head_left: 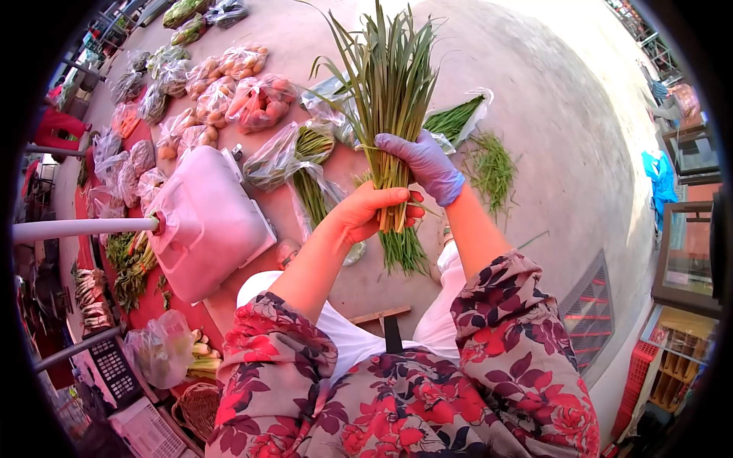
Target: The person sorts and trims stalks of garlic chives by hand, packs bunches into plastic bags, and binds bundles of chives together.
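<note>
A large bunch of long green leafy stalks [393, 84] stands upright in front of me, leaves fanned out at the top. My bare left hand [374, 208] is wrapped round the lower stems near their cut ends. Higher up, my right hand [424, 164], in a purple glove, closes round the bunch from the right side. Below the hands, loose green stalks [403, 250] lie on the ground. Another bundle of stalks [311, 195], partly in clear plastic, lies just left of the held bunch.
Bagged green stalks [452, 120] and a loose green pile [491, 172] lie to the right. Bags of orange-red vegetables [261, 101] are at upper left. A pinkish plastic container [202, 225] on a pole stands at left. A floor grate [592, 317] is at lower right.
</note>
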